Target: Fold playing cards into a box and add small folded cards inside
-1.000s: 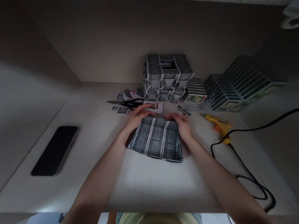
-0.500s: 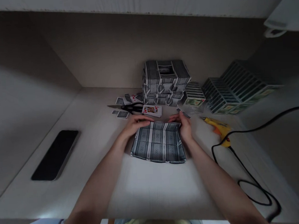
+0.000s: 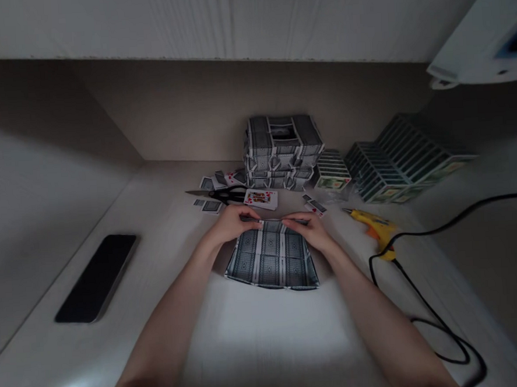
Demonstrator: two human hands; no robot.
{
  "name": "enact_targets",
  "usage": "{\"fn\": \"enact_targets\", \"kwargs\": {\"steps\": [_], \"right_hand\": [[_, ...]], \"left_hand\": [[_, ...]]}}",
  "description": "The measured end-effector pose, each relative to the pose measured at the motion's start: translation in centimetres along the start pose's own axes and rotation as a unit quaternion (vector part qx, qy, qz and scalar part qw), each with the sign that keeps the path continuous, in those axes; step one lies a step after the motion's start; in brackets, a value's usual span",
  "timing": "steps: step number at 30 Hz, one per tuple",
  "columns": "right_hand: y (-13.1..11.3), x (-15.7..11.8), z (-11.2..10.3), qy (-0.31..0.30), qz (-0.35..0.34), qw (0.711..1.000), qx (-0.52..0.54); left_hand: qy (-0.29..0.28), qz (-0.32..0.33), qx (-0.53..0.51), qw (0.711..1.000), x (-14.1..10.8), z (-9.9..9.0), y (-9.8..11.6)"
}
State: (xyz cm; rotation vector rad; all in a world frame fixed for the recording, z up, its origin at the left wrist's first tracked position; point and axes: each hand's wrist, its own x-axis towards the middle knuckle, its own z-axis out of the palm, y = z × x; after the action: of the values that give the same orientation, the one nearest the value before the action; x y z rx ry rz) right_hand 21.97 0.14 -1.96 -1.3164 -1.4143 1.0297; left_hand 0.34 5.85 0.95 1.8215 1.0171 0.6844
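Observation:
A shallow tray made of playing cards (image 3: 269, 257), grey patterned backs showing, lies in front of me on the white table. My left hand (image 3: 234, 224) pinches the far rim near its left end, thumb inside and fingers behind. With a similar pinch, my right hand (image 3: 308, 228) grips the same rim toward the right. Just beyond the hands, a stack of playing cards (image 3: 261, 198) lies with a red king face up. Black-handled scissors (image 3: 227, 194) rest to its left, among loose cards (image 3: 211, 206).
At the back stands a box built of cards (image 3: 282, 148) with an opening on top. Right of it are several card packs (image 3: 382, 171). A yellow glue gun (image 3: 377, 230) with a black cord (image 3: 427, 306) lies at right, a phone (image 3: 97, 279) at left. A shelf (image 3: 213, 24) hangs overhead.
Both hands have moved inward along the tray's far rim and now pinch it. The rim's corners are drawn closer together. The whole view has shifted slightly.

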Motion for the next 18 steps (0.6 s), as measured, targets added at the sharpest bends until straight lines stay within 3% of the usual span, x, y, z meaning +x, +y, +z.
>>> {"fn": "enact_targets", "kwargs": {"steps": [12,15,18], "right_hand": [[0.3,0.3,0.5,0.050,-0.022,0.998,-0.016],[0.0,0.3,0.3,0.045,-0.035,0.998,0.011],[-0.2,0.0,0.0,0.057,-0.036,0.996,0.054]], "left_hand": [[0.030,0.025,0.041,0.998,0.0,1.0,0.4],[0.033,0.015,-0.009,0.999,-0.4,0.7,0.0],[0.026,0.001,-0.143,0.989,-0.8,0.2,-0.5]]}}
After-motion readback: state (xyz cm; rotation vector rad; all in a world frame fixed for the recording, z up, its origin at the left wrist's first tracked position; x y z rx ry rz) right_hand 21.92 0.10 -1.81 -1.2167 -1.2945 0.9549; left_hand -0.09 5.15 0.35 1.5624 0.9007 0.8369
